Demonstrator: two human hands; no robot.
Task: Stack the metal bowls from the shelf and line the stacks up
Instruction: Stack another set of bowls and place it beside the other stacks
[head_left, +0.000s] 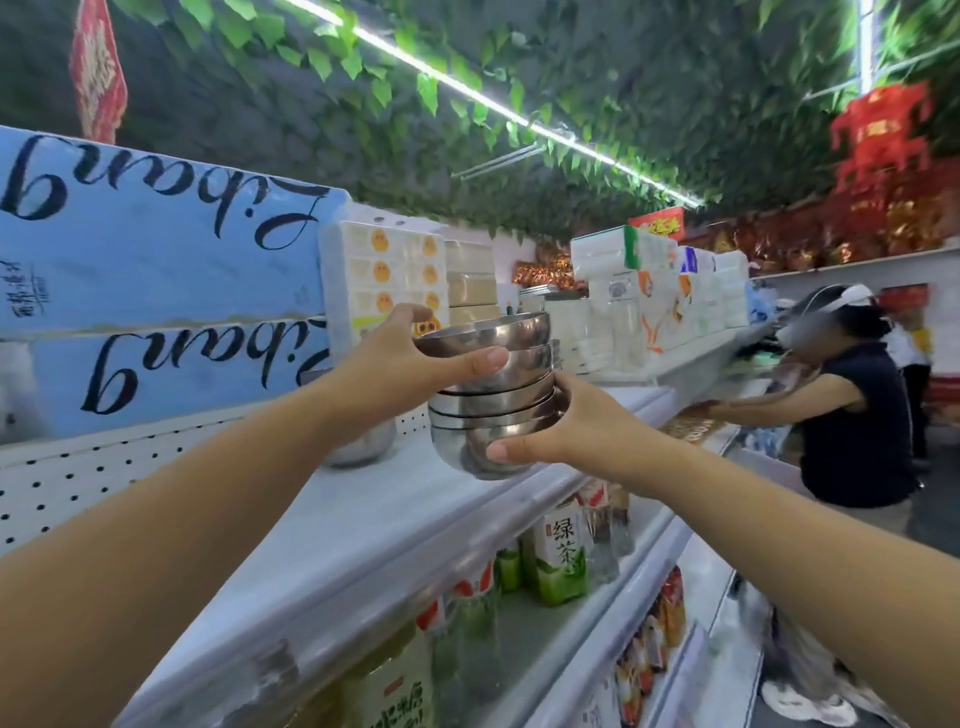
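Left hand (400, 364) clamped round top of bowl stack (493, 395), right hand (576, 431) gripping base. I read it as steadying tall stack. Stack over shelf (363, 519) front edge; contact unclear. Spare bowl (363, 441) behind left wrist.

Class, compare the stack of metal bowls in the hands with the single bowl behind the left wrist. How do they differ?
The stack is several bowls nested; the single bowl is alone. The left hand and right hand grip the stack; neither touches the single bowl, which sits on the shelf. The stack shows plainly; the single bowl is half hidden. Both are shiny metal.
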